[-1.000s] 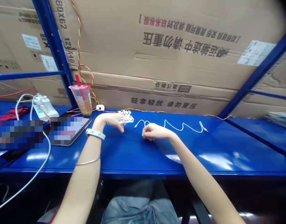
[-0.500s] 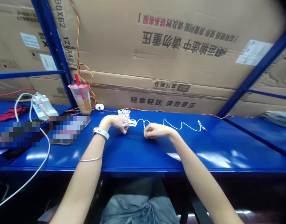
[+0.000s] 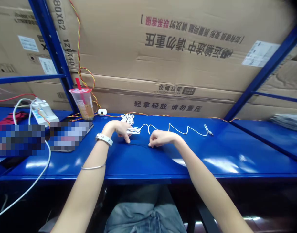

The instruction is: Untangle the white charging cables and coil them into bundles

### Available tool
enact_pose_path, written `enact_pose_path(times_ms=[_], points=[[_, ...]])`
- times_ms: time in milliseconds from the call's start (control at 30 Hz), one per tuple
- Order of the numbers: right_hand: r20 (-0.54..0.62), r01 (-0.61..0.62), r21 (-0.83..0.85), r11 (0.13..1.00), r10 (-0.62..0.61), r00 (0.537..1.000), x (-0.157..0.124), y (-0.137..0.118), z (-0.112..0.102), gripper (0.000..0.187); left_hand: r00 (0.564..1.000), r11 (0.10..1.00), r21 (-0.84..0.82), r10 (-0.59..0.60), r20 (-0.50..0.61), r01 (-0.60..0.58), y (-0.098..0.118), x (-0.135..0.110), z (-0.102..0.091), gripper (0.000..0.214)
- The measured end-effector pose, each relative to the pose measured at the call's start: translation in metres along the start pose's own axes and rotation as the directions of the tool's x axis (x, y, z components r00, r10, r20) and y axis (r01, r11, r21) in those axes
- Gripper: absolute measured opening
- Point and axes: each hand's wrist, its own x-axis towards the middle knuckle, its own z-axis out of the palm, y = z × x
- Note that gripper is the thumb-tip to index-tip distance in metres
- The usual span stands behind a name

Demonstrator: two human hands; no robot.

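My left hand [image 3: 122, 129] is closed around a looped bundle of white cable [image 3: 135, 130], its thumb pointing down toward the blue tabletop. From the bundle the cable's loose end runs right in wavy bends to a plug [image 3: 210, 133]. My right hand [image 3: 159, 138] is closed, thumb and fingertips pinched at one end of a thin black strand [image 3: 138, 144]. That strand stretches across the blue surface between my two hands. Behind my left hand lies a small pile of coiled white pieces [image 3: 127, 118], too small to make out.
A drink cup with a red straw [image 3: 83, 103] and a small white case [image 3: 102, 112] stand at the back left. Further left are a power strip [image 3: 44, 111] and a blurred tablet-like device [image 3: 70, 136]. Cardboard [image 3: 163, 71] walls the back between blue posts.
My left thumb has straightened downward, away from the cable loops. My right hand has shifted slightly, still pinched. The view has moved a little.
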Motion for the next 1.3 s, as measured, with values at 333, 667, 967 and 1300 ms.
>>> enact_pose_path(times_ms=[333,667,967,1300], points=[[-0.478,0.292,0.086,0.953,-0.217,0.851,0.002,-0.002,-0.002,0.04,0.933,0.724,-0.604,0.166,-0.318,-0.334,0.024,0.003,0.008,0.042],[-0.881,0.458,0.071,0.886,-0.159,0.445,0.02,-0.004,0.007,0.024,0.948,0.273,-0.909,0.049,-0.315,-0.316,0.054,0.04,0.044,0.052],[-0.848,0.345,0.175,0.922,-0.037,0.529,0.028,0.007,0.007,0.026,0.914,0.258,-0.888,-0.044,-0.404,-0.381,0.05,0.045,0.045,0.04],[-0.868,0.443,0.348,0.826,0.105,0.485,0.032,0.013,0.008,0.054,0.882,0.276,-0.847,0.003,-0.472,-0.454,0.055,0.046,0.053,0.034]])
